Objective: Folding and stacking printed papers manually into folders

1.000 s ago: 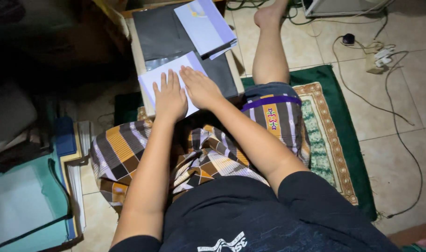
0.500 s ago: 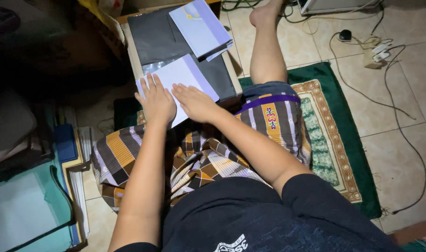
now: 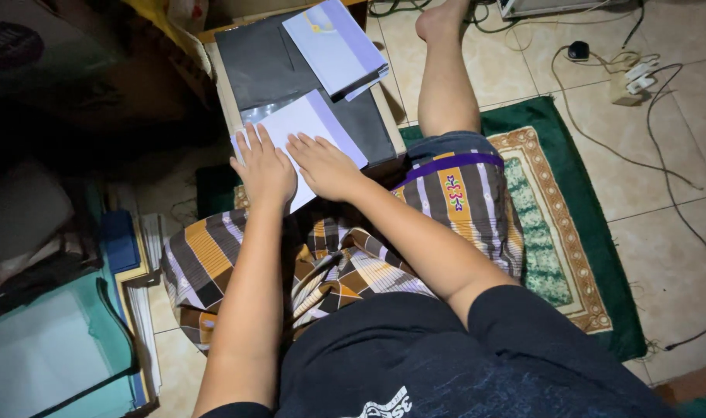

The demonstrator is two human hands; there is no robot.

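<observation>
Both hands flat on white sheet [image 3: 306, 131], fingers spread, gripping nothing.
Sheet's long axis runs diag. up-right; L hand [image 3: 264, 166] on its near-left end, R hand [image 3: 326, 166] beside, mid-sheet.

a green patterned rug [image 3: 569, 232] lies at three o'clock on the tiled floor [image 3: 662, 178]. a white power strip [image 3: 630, 83] with cables sits at one o'clock. teal folders [image 3: 51, 348] stack at eight o'clock.

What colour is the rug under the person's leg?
The rug is dark green with a tan patterned border, seen in the head view.
</observation>
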